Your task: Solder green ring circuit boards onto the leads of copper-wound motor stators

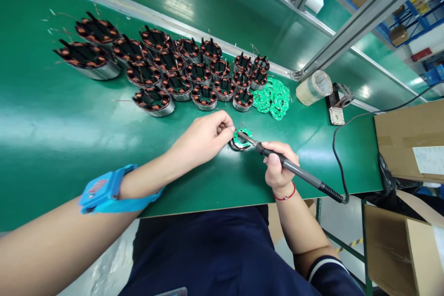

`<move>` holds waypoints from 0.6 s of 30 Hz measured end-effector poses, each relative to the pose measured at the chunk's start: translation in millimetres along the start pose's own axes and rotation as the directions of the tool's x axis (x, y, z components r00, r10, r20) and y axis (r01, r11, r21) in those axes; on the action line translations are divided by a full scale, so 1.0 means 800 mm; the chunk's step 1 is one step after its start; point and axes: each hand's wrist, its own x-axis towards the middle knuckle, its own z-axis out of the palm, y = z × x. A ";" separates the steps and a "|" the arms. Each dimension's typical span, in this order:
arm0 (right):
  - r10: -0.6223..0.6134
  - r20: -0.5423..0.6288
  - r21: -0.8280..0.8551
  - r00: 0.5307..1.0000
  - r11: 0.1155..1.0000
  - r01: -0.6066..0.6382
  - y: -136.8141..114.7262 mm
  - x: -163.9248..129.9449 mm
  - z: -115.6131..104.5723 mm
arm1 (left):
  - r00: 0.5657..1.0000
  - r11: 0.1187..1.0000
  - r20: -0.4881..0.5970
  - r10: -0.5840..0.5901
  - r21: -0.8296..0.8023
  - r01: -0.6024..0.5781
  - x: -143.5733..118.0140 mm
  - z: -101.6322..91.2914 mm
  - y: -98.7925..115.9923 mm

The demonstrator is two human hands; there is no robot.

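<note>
Shirt [215, 259] borders green bench [204, 182]; shelves [423, 25] stand beyond. My right hand [280, 164] grips iron [301, 174]; left hand [208, 136] grip: I cannot tell.

No text is legible, even on the blue wristband [105, 192] or the cardboard box [409, 125] label [430, 160].

Left hand [212, 133] pinched, right hand [280, 163] curled

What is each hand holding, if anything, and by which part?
The right hand holds the soldering iron by the front of its handle. The left hand is pinched beside the green board; whether it holds anything cannot be told.
</note>
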 end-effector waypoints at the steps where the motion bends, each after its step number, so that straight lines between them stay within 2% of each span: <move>1: 0.000 0.002 0.003 1.000 1.000 0.000 -0.001 0.001 0.000 | 1.000 1.000 -0.001 -0.001 0.005 0.001 0.000 0.000 0.000; 7: -0.022 -0.026 0.014 0.999 1.000 0.023 0.004 -0.005 0.000 | 1.000 0.999 -0.009 0.001 0.039 -0.001 -0.001 -0.001 0.003; 9: 0.019 -0.069 0.016 0.997 1.000 -0.017 0.007 -0.007 0.003 | 1.000 0.998 -0.010 0.005 0.056 -0.005 -0.001 -0.001 0.004; 11: 0.113 -0.071 0.050 0.991 0.993 -0.110 0.009 -0.006 0.007 | 1.000 0.997 -0.010 0.007 0.077 -0.006 -0.002 0.000 0.007; 14: 0.210 0.039 0.051 0.977 0.976 -0.212 0.009 0.000 0.012 | 1.000 0.994 -0.026 0.011 0.110 -0.008 -0.002 0.002 0.008; 18: 0.186 0.220 -0.108 0.958 0.980 -0.165 0.009 0.008 0.011 | 1.000 0.998 0.002 0.005 0.063 -0.005 0.001 0.001 0.000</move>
